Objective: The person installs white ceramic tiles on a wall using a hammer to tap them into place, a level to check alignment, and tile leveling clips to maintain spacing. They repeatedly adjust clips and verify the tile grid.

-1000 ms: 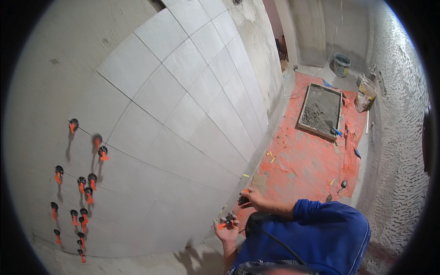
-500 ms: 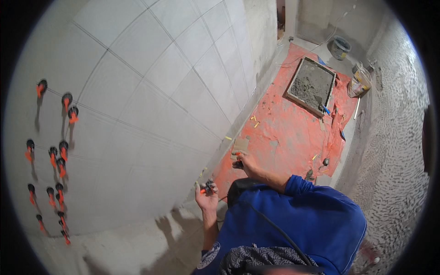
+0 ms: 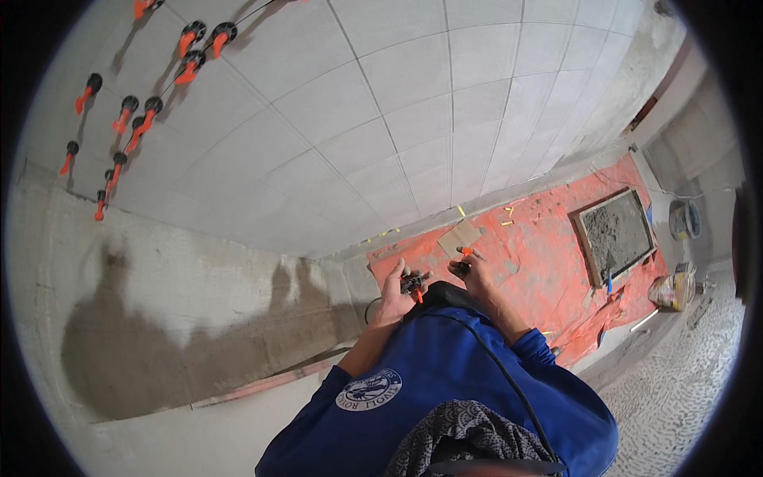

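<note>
My left hand [image 3: 393,297] is closed loosely round several black tile levelers [image 3: 413,283]; an orange handle sticks out below the fingers. My right hand [image 3: 480,280] pinches another leveler [image 3: 467,253], black with an orange tip, a short way to the right. Both hands are in front of my body, apart from the wall. On the tiled wall [image 3: 318,103] at the upper left, more black levelers with orange handles [image 3: 191,65] stand fixed along the joints between the large grey tiles.
A red sheet [image 3: 540,254] covers the floor, with small yellow pieces and a piece of cardboard [image 3: 458,236] on it. A framed tray of grey mortar [image 3: 616,230] sits at the right. Beyond are a bucket [image 3: 684,219] and an open bag [image 3: 675,288]. A rough plastered wall rises at lower right.
My view has swung to the left, showing the bare wall and shadows there. My two hands have come closer together, still holding levelers.
</note>
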`<state>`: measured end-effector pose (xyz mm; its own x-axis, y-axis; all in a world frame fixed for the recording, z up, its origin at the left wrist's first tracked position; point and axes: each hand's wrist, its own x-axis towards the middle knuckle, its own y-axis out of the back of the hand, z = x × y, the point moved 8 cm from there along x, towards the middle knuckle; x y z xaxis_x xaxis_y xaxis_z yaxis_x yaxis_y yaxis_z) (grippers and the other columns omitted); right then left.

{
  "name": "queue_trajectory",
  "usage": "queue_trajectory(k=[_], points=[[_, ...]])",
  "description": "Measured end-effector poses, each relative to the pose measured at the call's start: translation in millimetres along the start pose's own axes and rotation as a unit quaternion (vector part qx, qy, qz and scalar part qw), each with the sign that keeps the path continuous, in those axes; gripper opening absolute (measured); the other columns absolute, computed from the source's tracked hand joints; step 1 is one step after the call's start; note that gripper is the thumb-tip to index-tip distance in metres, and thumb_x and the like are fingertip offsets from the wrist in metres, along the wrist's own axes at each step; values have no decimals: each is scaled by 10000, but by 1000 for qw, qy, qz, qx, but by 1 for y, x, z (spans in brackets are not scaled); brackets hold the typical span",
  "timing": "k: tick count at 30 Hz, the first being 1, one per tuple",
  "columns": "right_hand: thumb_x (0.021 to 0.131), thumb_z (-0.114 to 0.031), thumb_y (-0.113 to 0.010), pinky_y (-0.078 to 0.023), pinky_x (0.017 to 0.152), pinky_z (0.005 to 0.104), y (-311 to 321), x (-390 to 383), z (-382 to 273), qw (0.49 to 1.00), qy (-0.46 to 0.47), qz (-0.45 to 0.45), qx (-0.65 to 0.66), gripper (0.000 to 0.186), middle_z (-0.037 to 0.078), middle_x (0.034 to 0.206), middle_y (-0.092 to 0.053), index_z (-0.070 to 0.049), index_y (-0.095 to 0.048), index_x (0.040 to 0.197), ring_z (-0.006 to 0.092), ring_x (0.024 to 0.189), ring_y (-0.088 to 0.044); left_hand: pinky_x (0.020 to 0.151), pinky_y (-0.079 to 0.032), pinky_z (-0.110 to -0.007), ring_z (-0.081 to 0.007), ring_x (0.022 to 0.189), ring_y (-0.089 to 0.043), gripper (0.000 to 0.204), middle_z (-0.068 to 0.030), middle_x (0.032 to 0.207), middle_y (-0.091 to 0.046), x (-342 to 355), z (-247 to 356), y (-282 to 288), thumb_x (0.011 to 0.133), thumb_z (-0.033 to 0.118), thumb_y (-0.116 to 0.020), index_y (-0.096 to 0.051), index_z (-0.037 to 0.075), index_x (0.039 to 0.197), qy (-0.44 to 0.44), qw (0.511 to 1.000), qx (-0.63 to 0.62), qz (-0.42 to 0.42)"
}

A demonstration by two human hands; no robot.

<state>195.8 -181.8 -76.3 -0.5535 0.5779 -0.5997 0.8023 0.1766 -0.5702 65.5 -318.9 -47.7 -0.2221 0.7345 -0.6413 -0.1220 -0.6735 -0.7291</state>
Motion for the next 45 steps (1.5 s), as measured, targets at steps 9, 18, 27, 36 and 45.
queue_trajectory(k=[9,18,27,36,45], points=[[855,-38,-547,-567,679,333,-34,11,-10,978,25,-32,-203,229,117,835,-591,10,-581,1076,227,795,-639,565,-487,-307,-191,670,-621,242,-107,828,-651,-21,14,-29,990,195,-533,-549,42,1177,-106,960,251,-61],[743,-112,-606,-515,780,437,-176,127,-134,700,351,-43,-620,378,218,916,-673,-36,-594,1113,391,905,-641,540,-506,-285,-173,625,-617,274,-100,808,-646,-52,36,-10,973,151,-535,-527,3,1204,-149,950,276,6],[791,-137,-593,-509,756,510,-216,152,-123,619,342,-82,-702,496,190,929,-683,-118,-471,1272,397,905,-653,557,-537,-320,-194,666,-646,279,-118,854,-666,-79,38,53,988,162,-525,-555,22,1228,-196,958,191,82],[872,-45,-518,-540,591,317,-113,86,25,877,103,-224,-412,258,105,743,-632,56,-638,1077,166,640,-621,609,-527,-290,-192,844,-659,307,-117,1024,-658,-61,48,32,974,161,-569,-562,25,1249,-222,942,247,37],[865,-96,-659,-521,696,298,-41,27,21,903,116,-205,-359,226,74,807,-668,30,-663,1053,137,747,-630,489,-429,-236,-87,558,-559,304,-40,755,-653,-17,21,-22,928,247,-667,-641,15,1123,-199,828,524,19]])
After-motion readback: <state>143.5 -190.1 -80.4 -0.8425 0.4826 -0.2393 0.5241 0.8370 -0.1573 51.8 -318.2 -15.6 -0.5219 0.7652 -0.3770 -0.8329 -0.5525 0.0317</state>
